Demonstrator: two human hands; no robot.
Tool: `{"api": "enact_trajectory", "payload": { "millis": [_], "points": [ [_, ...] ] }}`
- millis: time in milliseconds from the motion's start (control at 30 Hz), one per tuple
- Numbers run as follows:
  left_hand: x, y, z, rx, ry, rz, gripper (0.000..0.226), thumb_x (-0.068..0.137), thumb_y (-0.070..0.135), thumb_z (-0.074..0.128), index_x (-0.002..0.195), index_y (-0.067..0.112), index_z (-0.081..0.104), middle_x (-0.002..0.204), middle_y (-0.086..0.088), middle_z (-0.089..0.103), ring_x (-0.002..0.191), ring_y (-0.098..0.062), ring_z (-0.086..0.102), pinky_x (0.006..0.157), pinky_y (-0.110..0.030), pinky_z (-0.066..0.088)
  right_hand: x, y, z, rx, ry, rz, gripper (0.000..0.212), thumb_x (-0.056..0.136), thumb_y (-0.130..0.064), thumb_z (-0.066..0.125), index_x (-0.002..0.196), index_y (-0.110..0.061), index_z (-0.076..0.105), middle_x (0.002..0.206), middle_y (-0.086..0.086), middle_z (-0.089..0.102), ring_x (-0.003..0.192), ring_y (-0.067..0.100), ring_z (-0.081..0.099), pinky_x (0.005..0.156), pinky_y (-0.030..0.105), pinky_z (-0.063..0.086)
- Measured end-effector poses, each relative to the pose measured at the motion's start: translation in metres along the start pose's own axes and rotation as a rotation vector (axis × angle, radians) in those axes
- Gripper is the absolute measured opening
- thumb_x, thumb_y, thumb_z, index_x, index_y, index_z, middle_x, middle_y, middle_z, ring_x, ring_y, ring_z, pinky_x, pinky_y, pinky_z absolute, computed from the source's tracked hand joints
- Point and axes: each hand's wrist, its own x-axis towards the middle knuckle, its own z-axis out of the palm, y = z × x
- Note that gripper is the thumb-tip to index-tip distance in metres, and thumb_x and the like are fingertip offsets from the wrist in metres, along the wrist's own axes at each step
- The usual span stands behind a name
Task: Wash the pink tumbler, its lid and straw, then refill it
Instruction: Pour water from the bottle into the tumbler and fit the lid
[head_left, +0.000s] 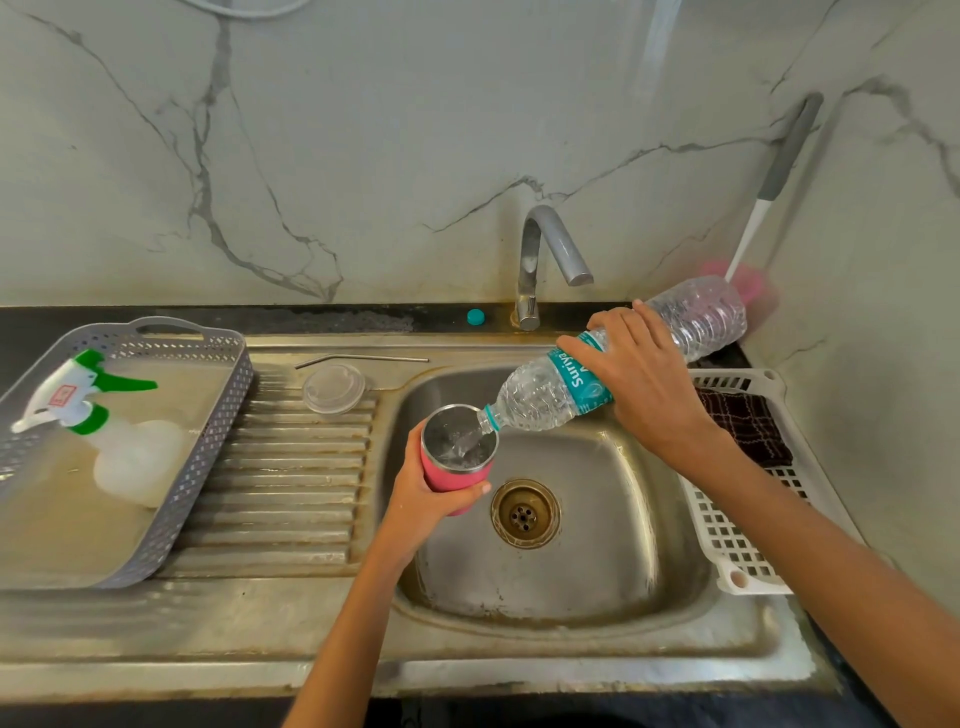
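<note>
Now left hand (423, 501) wraps the pink steel-lined tumbler (457, 451) mid-body over the steel sink (597, 519); right hand (641, 376) clamps the clear plastic water bottle (545, 395) w/ teal label, pouring. Tumbler's rigid, prob. wet and slick, getting heavier; hold low.

spray bottle (98, 431) in grey basket (221, 426), cloth (743, 426) in white rack (727, 540)

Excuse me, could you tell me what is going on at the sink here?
A person is refilling the pink tumbler over the sink basin. The left hand holds it while the right hand grips a tilted water bottle, pouring water in. The clear lid and metal straw lie apart on the drainboard, not yet fitted. A teal cap sits by the tap.
</note>
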Motion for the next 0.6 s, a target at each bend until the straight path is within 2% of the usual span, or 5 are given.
{"api": "enact_trajectory", "payload": {
  "millis": [400,600],
  "points": [
    [-0.0012,-0.0013,0.0012,0.017,-0.006,0.014,0.087,0.062,0.003,0.09,0.129,0.036,0.045,0.118,0.017,0.06,0.112,-0.009,0.059,0.072,-0.022,0.056,-0.0004,-0.0015,0.0007,-0.027,-0.004,0.004,0.095,0.039,-0.022,0.098,0.125,-0.02,0.059,0.119,0.02,0.059,0.113,0.039,0.056,0.105,0.053,0.037],
    [0.0001,-0.0045,-0.0016,0.03,0.008,0.024,0.091,0.06,0.006,0.091,0.132,0.033,0.044,0.121,0.012,0.06,0.114,-0.01,0.058,0.08,-0.024,0.055,0.0005,-0.002,0.0,-0.031,-0.029,0.011,0.094,0.044,-0.021,0.097,0.128,-0.022,0.056,0.123,0.018,0.057,0.116,0.038,0.053,0.109,0.051,0.033]
  ]
}}
